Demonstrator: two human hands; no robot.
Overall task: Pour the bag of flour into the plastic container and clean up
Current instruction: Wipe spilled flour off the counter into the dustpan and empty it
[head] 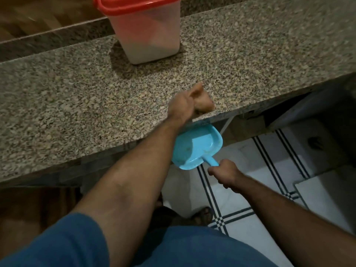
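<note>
Cleanup step under way. Container (148, 29) upright at counter (77, 97) back, red lid (134, 6) on, flour inside.

Left hand (189, 102) at counter's front edge, fingers curled loosely, blurred; cannot tell if holding anything.

Right hand (224, 173) closed round handle of blue dustpan (196, 147), pan held just under counter lip.

Next, likely: sweep spilled flour off edge into pan, keeping pan tight against lip.
</note>
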